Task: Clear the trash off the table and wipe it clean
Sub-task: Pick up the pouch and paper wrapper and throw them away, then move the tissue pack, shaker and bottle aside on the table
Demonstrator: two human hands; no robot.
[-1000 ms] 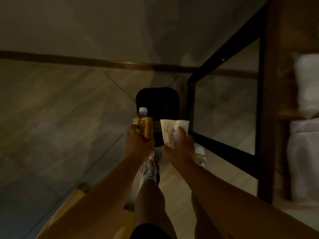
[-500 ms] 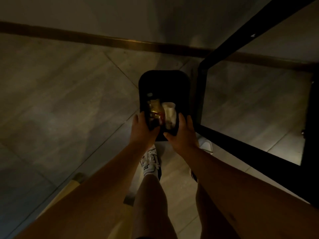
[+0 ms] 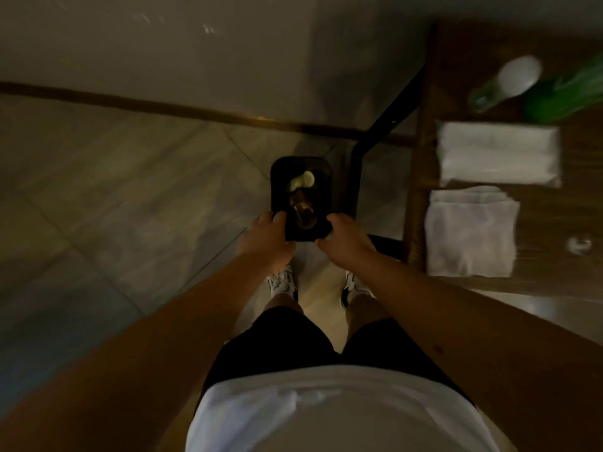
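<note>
A small black bin [image 3: 277, 187] stands on the tiled floor beside a black table leg [image 3: 355, 177]. Inside lie a bottle [image 3: 301, 207] and a pale paper cup [image 3: 303, 181], already dropped in. The left hand [image 3: 264, 239] and right hand [image 3: 346, 239] hover over the bin's near rim, fingers loose and empty, gripping nothing. The sensible next step is to turn right to the wooden table [image 3: 554, 223] without knocking the bin. There, two folded white cloths [image 3: 473, 236] lie near the edge, ready for wiping. Beyond them a blurred white-capped bottle [image 3: 509, 79] and something green [image 3: 567, 96] likely need clearing first.
</note>
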